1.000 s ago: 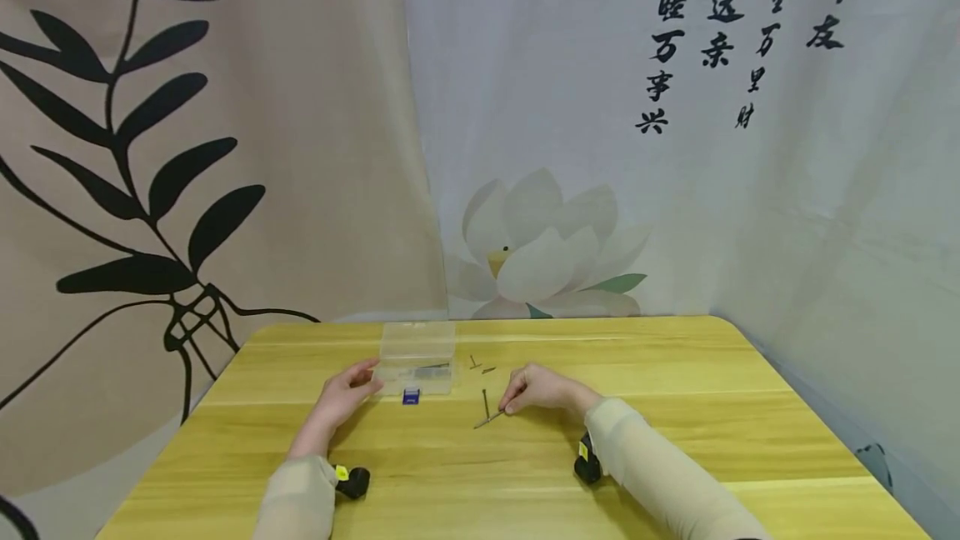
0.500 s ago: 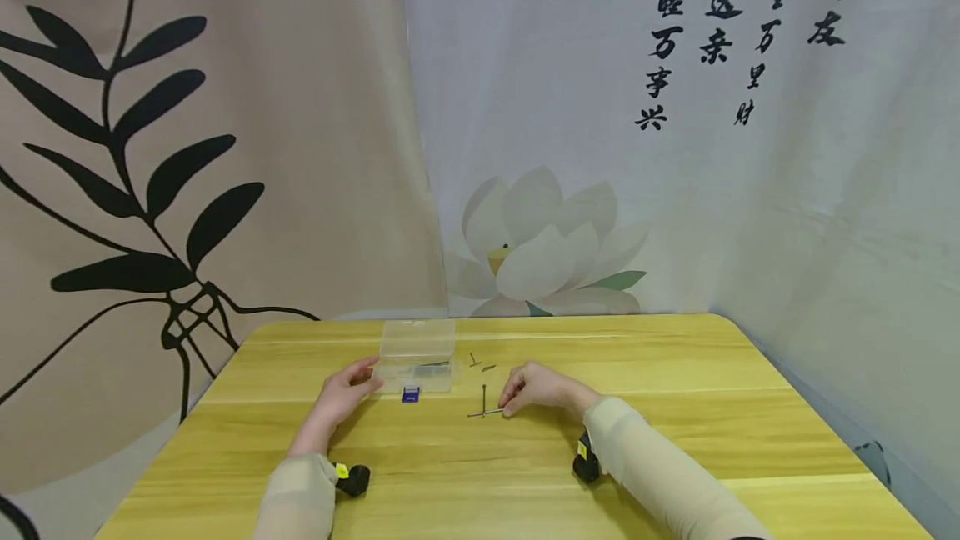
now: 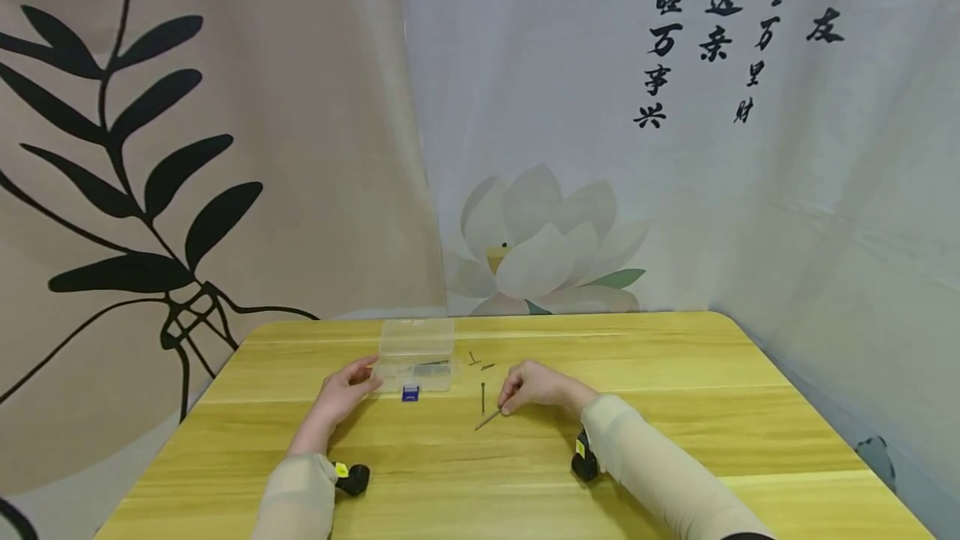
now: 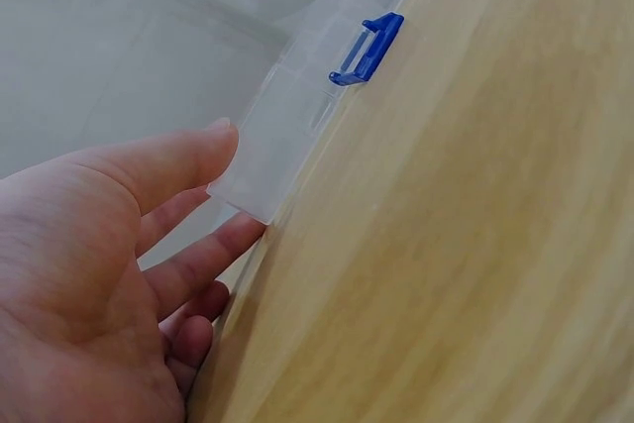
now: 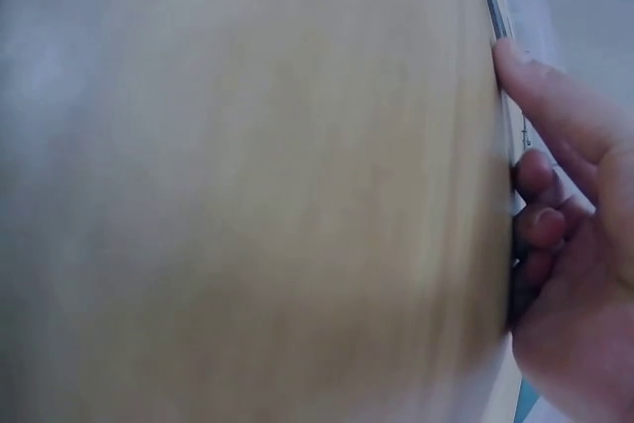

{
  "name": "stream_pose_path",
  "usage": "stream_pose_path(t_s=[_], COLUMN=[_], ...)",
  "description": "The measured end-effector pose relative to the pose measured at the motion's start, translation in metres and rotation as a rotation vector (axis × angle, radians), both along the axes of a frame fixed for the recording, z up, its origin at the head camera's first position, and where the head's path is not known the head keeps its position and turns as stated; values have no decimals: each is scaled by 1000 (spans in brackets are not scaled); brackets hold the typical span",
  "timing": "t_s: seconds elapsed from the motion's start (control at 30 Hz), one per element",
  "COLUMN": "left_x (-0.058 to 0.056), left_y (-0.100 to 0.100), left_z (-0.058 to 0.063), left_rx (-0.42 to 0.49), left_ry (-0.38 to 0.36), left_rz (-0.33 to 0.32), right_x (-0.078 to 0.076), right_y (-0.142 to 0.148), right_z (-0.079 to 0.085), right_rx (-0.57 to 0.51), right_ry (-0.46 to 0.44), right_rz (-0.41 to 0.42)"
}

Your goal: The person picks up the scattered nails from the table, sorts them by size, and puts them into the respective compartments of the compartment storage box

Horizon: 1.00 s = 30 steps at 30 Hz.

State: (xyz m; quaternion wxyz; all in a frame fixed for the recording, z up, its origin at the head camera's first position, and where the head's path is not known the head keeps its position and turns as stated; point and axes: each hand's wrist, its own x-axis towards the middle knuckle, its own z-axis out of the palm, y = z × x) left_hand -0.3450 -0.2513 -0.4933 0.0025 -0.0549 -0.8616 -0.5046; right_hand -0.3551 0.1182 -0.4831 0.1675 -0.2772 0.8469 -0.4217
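Observation:
A clear plastic box [image 3: 414, 378] with its lid raised and a blue latch [image 3: 410, 393] at its front stands left of the table's middle. My left hand [image 3: 347, 394] grips its left end, the thumb on the corner and a fingertip at the lower edge in the left wrist view. My right hand [image 3: 536, 387] pinches a thin grey metal rod [image 3: 487, 420] by one end, its other end slanting toward the front left. Just behind it on the table lies a nail-like piece [image 3: 483, 398] with a small head. The fingers of my right hand [image 5: 575, 195] partly hide the rod in the right wrist view.
Several short thin metal pieces [image 3: 474, 359] lie to the right of the box. Inside the box is a dark slender piece [image 3: 432, 363]. The wooden table [image 3: 450, 482] ends at a printed cloth wall [image 3: 555, 240] behind.
The rod in my right hand swung level across the nail-like piece, then tilted back toward the front left, now apart from it. My left hand stays on the box.

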Motion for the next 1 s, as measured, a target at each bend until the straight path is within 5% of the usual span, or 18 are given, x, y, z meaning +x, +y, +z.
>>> stream_pose_path(t_s=[0.63, 1.0], left_x=[0, -1], left_y=[2, 0], left_z=[-4, -3], left_rx=[34, 24], left_ry=[2, -6], left_rz=[1, 10], right_x=[-1, -9], right_y=[10, 12], right_z=[4, 20], right_rx=[48, -5], right_ry=[33, -11], right_rz=[72, 23])
